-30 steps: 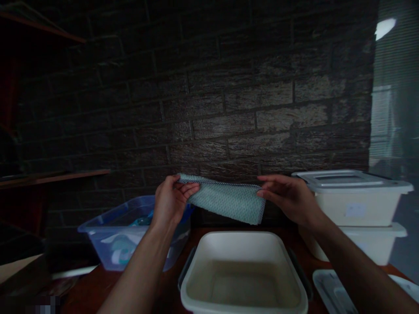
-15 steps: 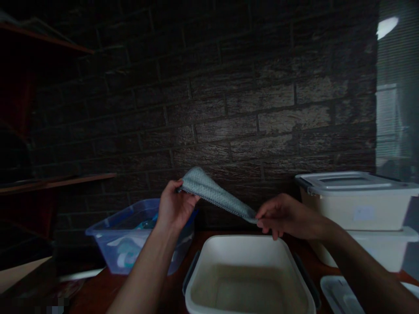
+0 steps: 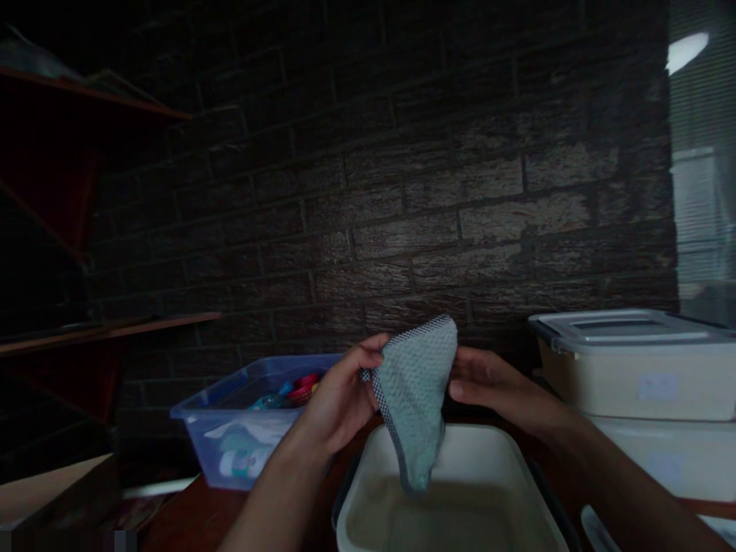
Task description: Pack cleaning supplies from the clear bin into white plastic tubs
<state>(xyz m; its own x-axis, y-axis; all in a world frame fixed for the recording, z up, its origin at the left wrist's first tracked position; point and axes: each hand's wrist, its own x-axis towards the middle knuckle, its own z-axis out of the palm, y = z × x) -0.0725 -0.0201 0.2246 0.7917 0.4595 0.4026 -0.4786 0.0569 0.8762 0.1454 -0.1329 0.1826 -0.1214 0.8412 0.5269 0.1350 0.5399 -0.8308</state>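
A pale blue-green cleaning cloth (image 3: 417,399) with a black-and-white checked edge hangs in front of me, its lower tip just above the mouth of a white plastic bin (image 3: 477,441). My left hand (image 3: 348,391) pinches the cloth at its upper left edge, thumb on the near side. On the cloth's right side is my right hand (image 3: 494,383), its thumb and fingers apart. Its fingertips reach the cloth's right edge and are partly hidden behind it, so contact is unclear. Inside the bin the visible floor is bare.
A blue translucent tub (image 3: 230,418) with a white bottle and red items stands left. Two lidded cream boxes (image 3: 621,379) are stacked right. Wooden shelves (image 3: 115,331) jut out at far left. Behind everything rises a dark brick wall (image 3: 345,192).
The cloth was stretched slantwise between both hands; now it hangs downward from my left hand, which has moved right. My right hand has let go of the cloth's lower end.
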